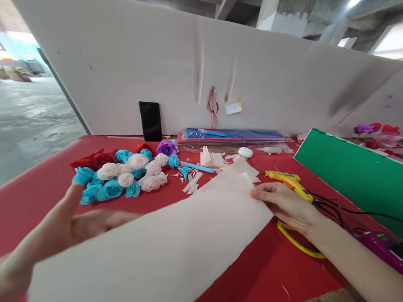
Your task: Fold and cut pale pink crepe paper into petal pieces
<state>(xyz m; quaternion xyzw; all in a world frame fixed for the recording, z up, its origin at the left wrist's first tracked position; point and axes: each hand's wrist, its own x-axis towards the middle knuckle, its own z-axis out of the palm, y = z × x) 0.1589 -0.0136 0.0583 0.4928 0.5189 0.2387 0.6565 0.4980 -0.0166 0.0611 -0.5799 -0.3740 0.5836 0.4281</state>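
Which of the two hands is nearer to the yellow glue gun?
The right hand: it pinches the pale paper sheet just on the near side of the yellow glue gun. The left hand is well off to the left, in front of the blue paper flowers.

Matt, smooth and papery across the pale sheet (171,238) at bottom centre. Crinkled and papery on the flowers (125,179) left of centre. Clear, glossy plastic around the packets (245,135) at mid-frame. Hard-looking yellow plastic on the glue gun (282,176) at centre right. Dark and glassy on the phone (150,122) above the flowers. Smooth and matt on the red worktop (28,206).
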